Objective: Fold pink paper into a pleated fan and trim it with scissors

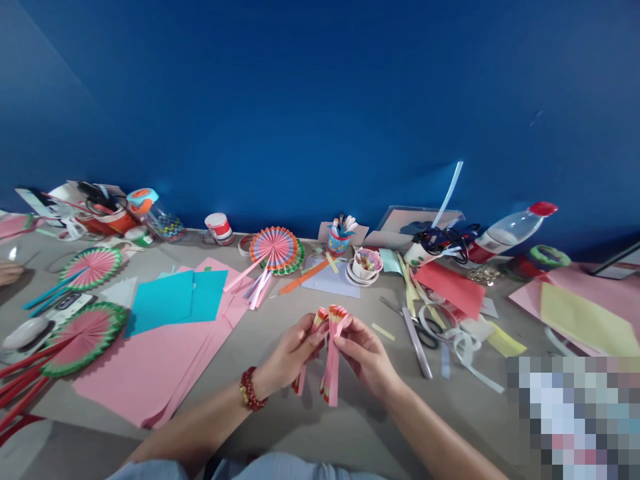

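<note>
Pink pleated paper [331, 373] with red, orange and yellow edges is folded into narrow strips above the front of the table. My left hand [293, 353], a red bead bracelet [250, 389] at its wrist, pinches the left bundle of pleats. My right hand [367, 353] grips the right bundle between thumb and fingers. The two bundles stand side by side, with a narrow gap between them lower down. Whether they join behind my fingers is hidden. Beyond my hands lies a finished round paper fan [274, 248] with a pink handle.
Pink paper sheets [145, 373] with blue sheets [163, 303] on top lie to the left, near green-edged fans [83, 340]. Scissors [427, 330], a lilac knife-like tool [417, 343] and curled paper strips [467, 350] lie to the right. A bottle [510, 230] leans by the blue wall. Another person's hand [10, 272] shows at far left.
</note>
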### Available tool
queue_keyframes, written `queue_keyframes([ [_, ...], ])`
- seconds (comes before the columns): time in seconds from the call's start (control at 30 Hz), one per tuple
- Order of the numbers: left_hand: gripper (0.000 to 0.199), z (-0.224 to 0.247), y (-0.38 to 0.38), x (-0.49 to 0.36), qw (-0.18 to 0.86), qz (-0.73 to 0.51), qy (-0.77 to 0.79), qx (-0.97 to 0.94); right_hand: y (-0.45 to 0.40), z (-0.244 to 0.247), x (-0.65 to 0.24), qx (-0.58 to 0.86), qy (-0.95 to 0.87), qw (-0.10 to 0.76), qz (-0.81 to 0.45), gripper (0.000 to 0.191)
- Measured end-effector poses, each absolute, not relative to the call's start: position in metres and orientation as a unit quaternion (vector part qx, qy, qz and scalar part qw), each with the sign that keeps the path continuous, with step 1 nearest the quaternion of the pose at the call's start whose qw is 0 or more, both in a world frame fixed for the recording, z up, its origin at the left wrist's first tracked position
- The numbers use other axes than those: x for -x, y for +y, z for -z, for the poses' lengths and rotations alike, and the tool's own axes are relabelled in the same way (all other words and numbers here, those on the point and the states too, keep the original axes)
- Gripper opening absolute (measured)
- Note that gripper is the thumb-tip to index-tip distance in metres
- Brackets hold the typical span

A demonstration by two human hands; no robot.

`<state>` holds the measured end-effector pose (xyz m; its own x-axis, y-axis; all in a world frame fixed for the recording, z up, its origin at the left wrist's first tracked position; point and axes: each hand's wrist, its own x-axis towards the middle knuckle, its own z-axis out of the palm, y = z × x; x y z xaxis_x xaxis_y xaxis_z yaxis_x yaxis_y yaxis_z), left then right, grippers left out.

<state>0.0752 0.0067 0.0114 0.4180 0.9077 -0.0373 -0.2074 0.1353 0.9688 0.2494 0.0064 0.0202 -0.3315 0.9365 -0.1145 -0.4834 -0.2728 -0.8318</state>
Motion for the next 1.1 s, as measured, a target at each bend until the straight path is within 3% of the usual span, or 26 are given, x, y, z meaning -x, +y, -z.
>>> queue_keyframes([
  [0.3,0.042,-0.007,0.005,-0.081,0.639,-0.484,0.415,-0.43,-0.012,-0.025,-0.241,0.296,-0.359,0.484,-0.741,0.019],
  [0.83,0.032,-0.014,-0.01,-0.078,0.42,-0.505,0.406,-0.635,-0.016,-0.007,-0.226,0.31,-0.419,0.526,-0.673,0.003],
  [1.1,0.03,-0.02,-0.01,-0.079,0.4,-0.508,0.386,-0.657,-0.016,-0.005,-0.226,0.353,-0.386,0.519,-0.676,0.014],
])
